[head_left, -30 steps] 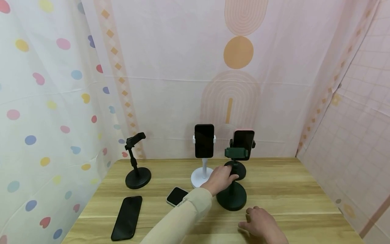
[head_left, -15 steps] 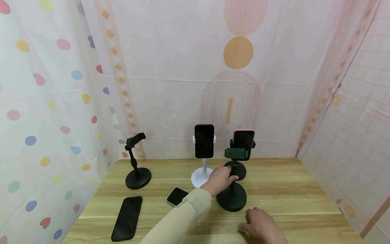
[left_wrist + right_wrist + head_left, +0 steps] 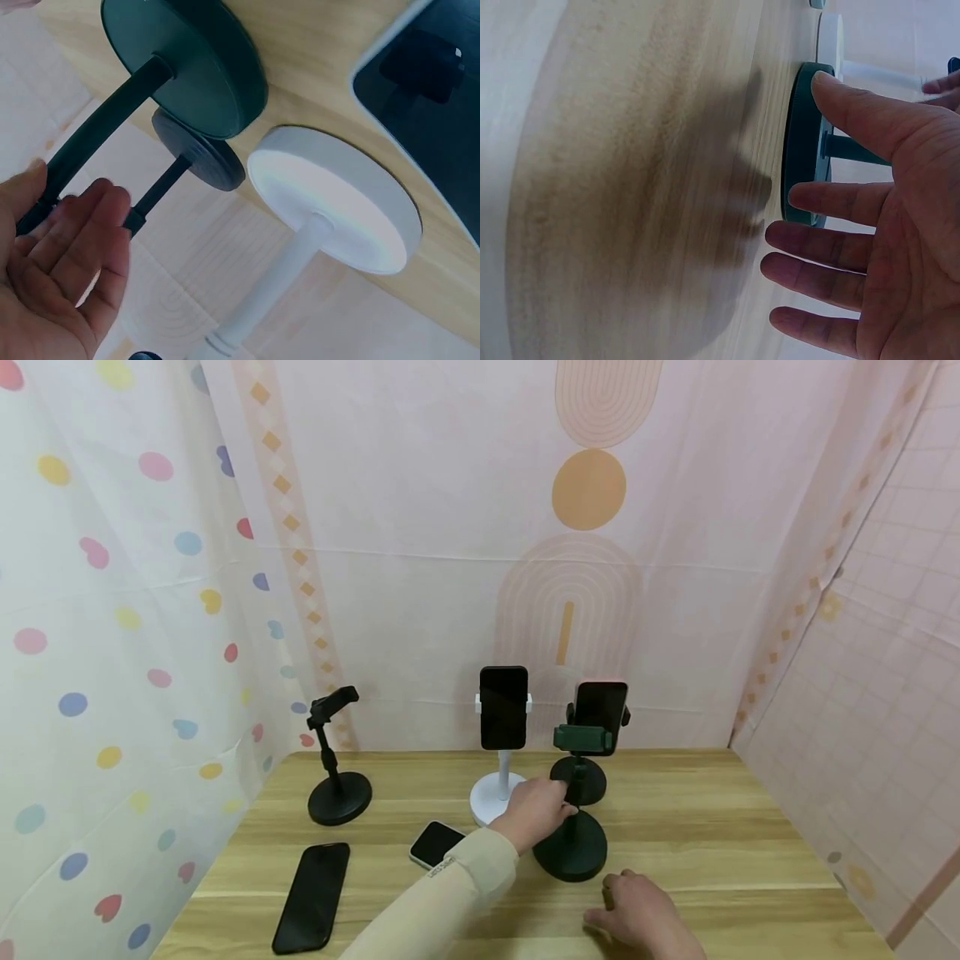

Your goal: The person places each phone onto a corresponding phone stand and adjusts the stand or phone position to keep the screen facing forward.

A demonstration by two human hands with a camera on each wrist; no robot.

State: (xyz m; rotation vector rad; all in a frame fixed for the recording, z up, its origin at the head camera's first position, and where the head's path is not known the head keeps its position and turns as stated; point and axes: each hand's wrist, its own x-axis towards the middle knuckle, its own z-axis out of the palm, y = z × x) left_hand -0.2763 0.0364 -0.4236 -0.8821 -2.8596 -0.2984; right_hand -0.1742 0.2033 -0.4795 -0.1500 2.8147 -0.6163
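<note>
A dark green phone stand (image 3: 572, 847) with an upright neck and a small holder on top stands right of centre in the head view. My left hand (image 3: 536, 810) is at its neck; in the left wrist view, the thumb and loosely bent fingers (image 3: 112, 206) lie apart around the neck (image 3: 105, 120), not closed on it. Whether the thumb touches it I cannot tell. My right hand (image 3: 637, 910) hovers low over the table, in front and right of the base, with spread fingers (image 3: 817, 281) and nothing in them.
Behind stand a white stand (image 3: 491, 797) bearing a phone (image 3: 503, 706) and a black stand (image 3: 592, 781) bearing another phone (image 3: 602, 706). A black stand without a phone (image 3: 339, 797) is at left. Two phones lie flat, one large (image 3: 312, 897), one small (image 3: 437, 843), on the wooden table (image 3: 712, 827).
My left hand has drawn back slightly to the left, its thumb slipping off the front of the green stand's neck. The right hand and the stands have hardly moved.
</note>
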